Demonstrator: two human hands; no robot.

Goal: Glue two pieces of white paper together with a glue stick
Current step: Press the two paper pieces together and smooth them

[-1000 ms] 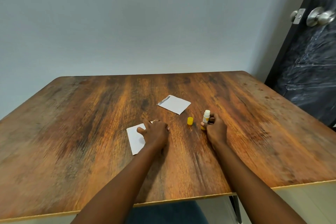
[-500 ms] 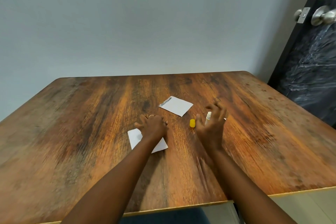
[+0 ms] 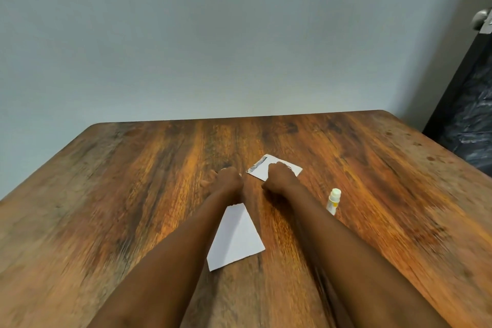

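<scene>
Two white papers lie on the wooden table (image 3: 386,194). The far paper (image 3: 259,171), with a grey smear along its left edge, is partly under my right hand (image 3: 279,174), whose curled fingers grip it at its near side. My left hand (image 3: 226,178) is just left of that paper, fingers spread loosely toward the tabletop and holding nothing. The near paper (image 3: 237,239) lies flat between my forearms, partly hidden by the left one. The uncapped glue stick (image 3: 334,201), white with a yellow label, sits on the table right of my right forearm. Its yellow cap is out of sight.
A pale wall runs behind the table's far edge. A dark door (image 3: 468,120) with a metal knob (image 3: 480,20) stands at the right.
My right hand let go of the glue stick, which now sits on the table, and reached forward onto the far paper. My left hand left the near paper and moved forward too.
</scene>
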